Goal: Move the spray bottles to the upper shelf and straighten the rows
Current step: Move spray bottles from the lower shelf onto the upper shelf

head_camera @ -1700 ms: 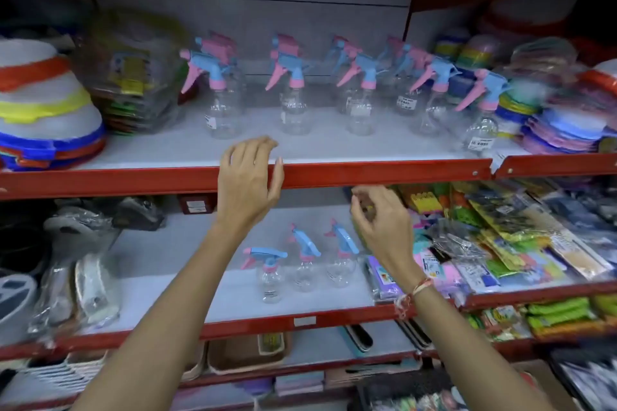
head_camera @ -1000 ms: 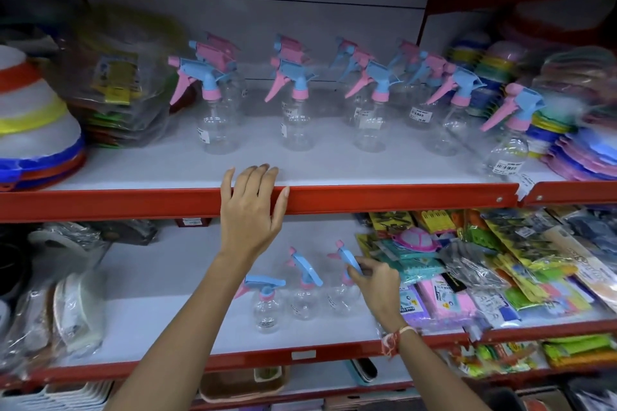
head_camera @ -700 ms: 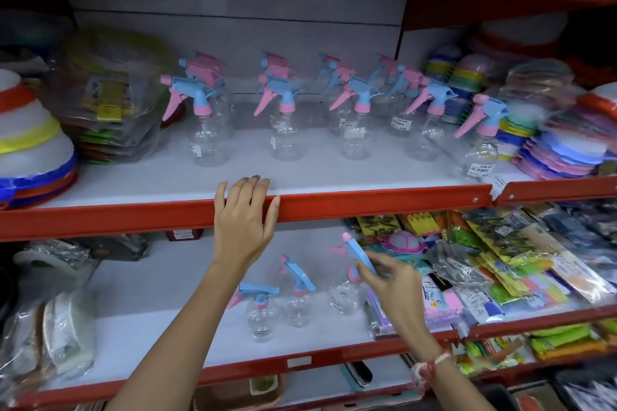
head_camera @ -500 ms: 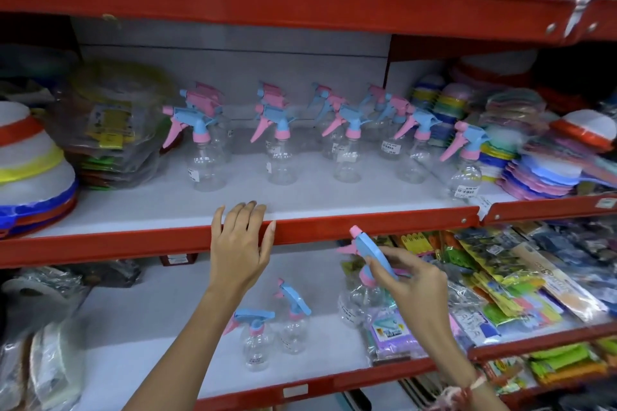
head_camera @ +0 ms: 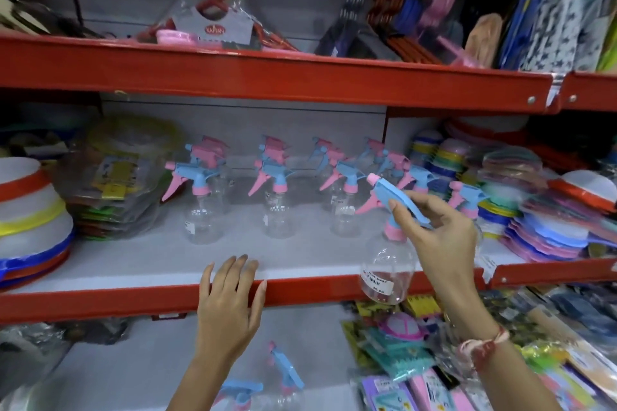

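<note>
My right hand [head_camera: 437,237] grips a clear spray bottle [head_camera: 387,272] by its blue and pink trigger head, held in the air in front of the upper shelf's red edge [head_camera: 133,300]. My left hand [head_camera: 230,300] lies flat on that red edge, holding nothing. Several clear spray bottles [head_camera: 277,197] with blue and pink heads stand in loose rows on the upper shelf's white board. Two more spray bottles [head_camera: 283,377] remain on the lower shelf, partly cut off at the bottom of the view.
Stacked coloured bowls [head_camera: 30,227] and bagged goods [head_camera: 117,183] fill the upper shelf's left end; stacked plastic plates [head_camera: 551,230] fill its right end. Packets of small goods [head_camera: 417,360] crowd the lower shelf on the right. Hangers [head_camera: 213,10] lie on the top shelf.
My right hand took a spray bottle from the lower shelf and lifted it up to the upper shelf's height. My left hand stayed on the red edge. The view tilted upward.
</note>
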